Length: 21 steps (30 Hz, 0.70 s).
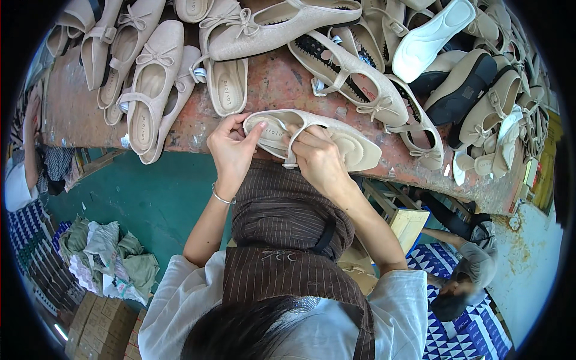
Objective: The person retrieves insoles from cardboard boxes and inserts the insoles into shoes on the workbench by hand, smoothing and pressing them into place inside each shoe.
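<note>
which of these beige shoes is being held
The beige shoe in the middle, with left hand at its heel and right hand at its strap; the other shoes lie unheld.

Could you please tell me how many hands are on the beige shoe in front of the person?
2: the left hand at the heel end of the beige shoe, and the right hand near its middle, by the strap. Some fingertips are hidden.

Head view: wide fisheye, the left of a head-worn pair, looking steeply down from close above the near edge of the desk (270,84). That edge bends across mid-frame; the desk spreads above it, the wearer's pinstriped apron (279,207) and the green floor (180,186) below.
</note>
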Each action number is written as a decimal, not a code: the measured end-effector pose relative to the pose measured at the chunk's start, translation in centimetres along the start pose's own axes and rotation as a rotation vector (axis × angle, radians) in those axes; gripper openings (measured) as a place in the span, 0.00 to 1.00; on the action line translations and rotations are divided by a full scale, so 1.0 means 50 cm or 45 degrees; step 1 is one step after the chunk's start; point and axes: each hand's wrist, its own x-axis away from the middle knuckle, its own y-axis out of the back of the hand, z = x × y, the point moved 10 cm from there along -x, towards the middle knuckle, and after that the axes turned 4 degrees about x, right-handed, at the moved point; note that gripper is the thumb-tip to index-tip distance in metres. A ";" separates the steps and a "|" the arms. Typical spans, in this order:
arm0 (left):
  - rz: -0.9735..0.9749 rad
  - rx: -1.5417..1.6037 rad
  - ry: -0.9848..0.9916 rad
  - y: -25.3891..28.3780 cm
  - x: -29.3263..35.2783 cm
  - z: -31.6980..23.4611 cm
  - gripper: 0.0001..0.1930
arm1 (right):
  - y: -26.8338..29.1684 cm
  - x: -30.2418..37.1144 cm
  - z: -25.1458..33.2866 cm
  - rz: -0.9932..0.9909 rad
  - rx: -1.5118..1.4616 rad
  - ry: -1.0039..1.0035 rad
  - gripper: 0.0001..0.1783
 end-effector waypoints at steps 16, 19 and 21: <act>0.076 -0.316 -0.286 -0.003 -0.014 -0.055 0.08 | -0.010 0.038 0.052 0.194 0.778 0.078 0.15; -0.034 -0.372 -0.010 0.058 0.033 -0.024 0.08 | 0.023 0.041 0.055 -0.053 0.364 0.039 0.14; -0.009 -0.303 0.111 0.100 0.093 -0.005 0.08 | 0.047 0.030 0.053 -0.244 0.223 0.010 0.17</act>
